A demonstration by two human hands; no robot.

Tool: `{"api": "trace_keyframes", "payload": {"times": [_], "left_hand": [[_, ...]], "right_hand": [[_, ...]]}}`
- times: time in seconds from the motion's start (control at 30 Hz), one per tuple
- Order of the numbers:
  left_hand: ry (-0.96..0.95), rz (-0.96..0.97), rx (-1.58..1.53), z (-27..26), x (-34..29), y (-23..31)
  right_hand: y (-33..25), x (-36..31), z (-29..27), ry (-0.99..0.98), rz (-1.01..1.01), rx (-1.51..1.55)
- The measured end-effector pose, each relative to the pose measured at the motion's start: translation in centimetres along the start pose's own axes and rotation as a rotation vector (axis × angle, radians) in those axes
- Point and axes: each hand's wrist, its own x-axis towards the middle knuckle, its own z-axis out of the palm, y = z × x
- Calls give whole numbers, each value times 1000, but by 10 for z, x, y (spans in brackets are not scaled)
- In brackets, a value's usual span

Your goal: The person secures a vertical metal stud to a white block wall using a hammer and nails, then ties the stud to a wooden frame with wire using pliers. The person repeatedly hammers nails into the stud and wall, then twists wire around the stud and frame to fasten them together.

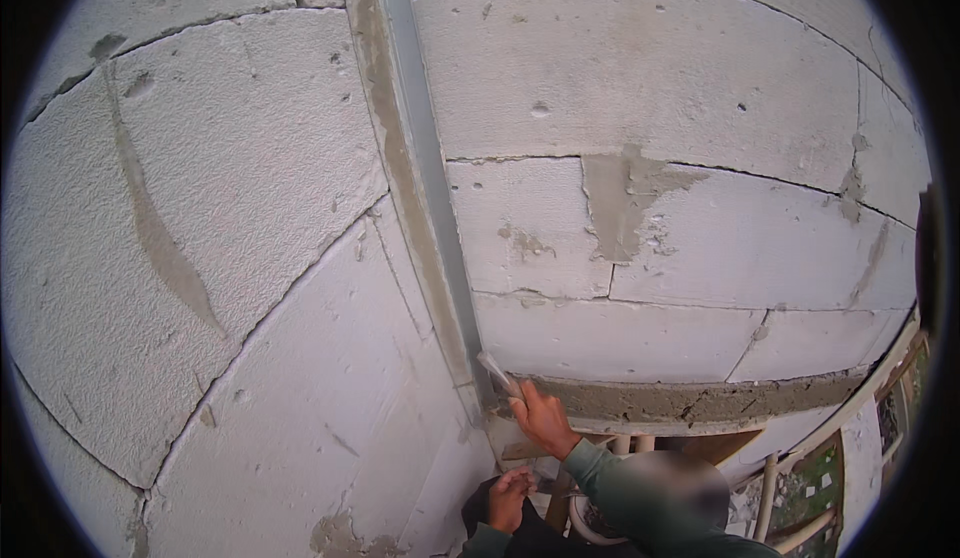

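Observation:
My right hand [545,420] is closed around a small tool with a pale, flat end [497,371], perhaps a scraper or trowel; its exact kind is hard to make out. That end lies at the inside corner, against the foot of a grey vertical strip [425,138]. A band of brownish mortar [384,108] runs along the strip's left side. To the right of my hand, a horizontal band of rough grey-brown mortar [700,403] follows the base of the wall. Lower down, my left hand [510,500] has its fingers curled together near my dark-clad leg; whatever they hold is hidden.
White block walls [640,68] meet at the corner, with grey mortar smears [625,203] on them. A round pale rim [590,530], perhaps a bucket, is beside my right forearm. Pole-like rails [768,498] stand at lower right, with ground and rubble [822,483] below.

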Motion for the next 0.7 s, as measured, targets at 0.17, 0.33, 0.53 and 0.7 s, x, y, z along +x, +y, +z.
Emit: {"api": "trace_keyframes", "payload": {"times": [0.17, 0.33, 0.53, 0.7], "left_hand": [[31, 339, 294, 14, 8, 19], [240, 787, 762, 67, -3, 115], [318, 1539, 744, 162, 21, 258], [323, 1609, 422, 220, 30, 337]], "right_hand": [[5, 4, -8, -63, 17, -42], [-22, -11, -40, -15, 126, 118], [-54, -1, -106, 129, -158, 482], [-60, -36, -105, 284, -108, 543]]}}
